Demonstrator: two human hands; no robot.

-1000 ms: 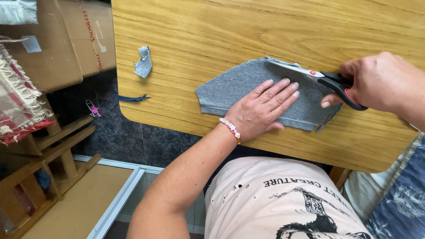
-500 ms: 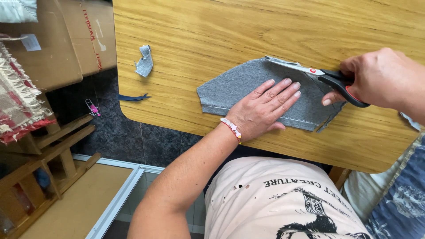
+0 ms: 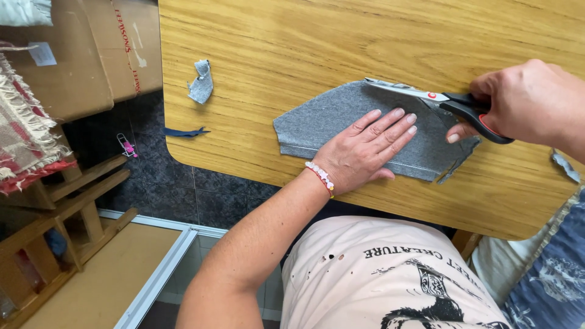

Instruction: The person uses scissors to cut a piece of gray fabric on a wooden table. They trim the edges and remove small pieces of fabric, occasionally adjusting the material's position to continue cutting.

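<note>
Two hands | left (image 3: 359,152) flat on grey cloth (image 3: 323,122) | right (image 3: 530,100) grips scissors (image 3: 439,100)

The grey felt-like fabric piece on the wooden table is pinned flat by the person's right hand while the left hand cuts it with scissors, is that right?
Not quite: the head view shows the hands swapped. The left hand pins the grey fabric piece flat on the wooden table, while the right hand works the black-handled scissors.

We see the left hand (image 3: 359,152) pressed flat on grey fabric (image 3: 317,125) on the wooden table (image 3: 292,42). The right hand (image 3: 527,100) grips black-handled scissors (image 3: 439,100), blades along the fabric's top edge. A grey scrap (image 3: 201,82) lies apart.
</note>
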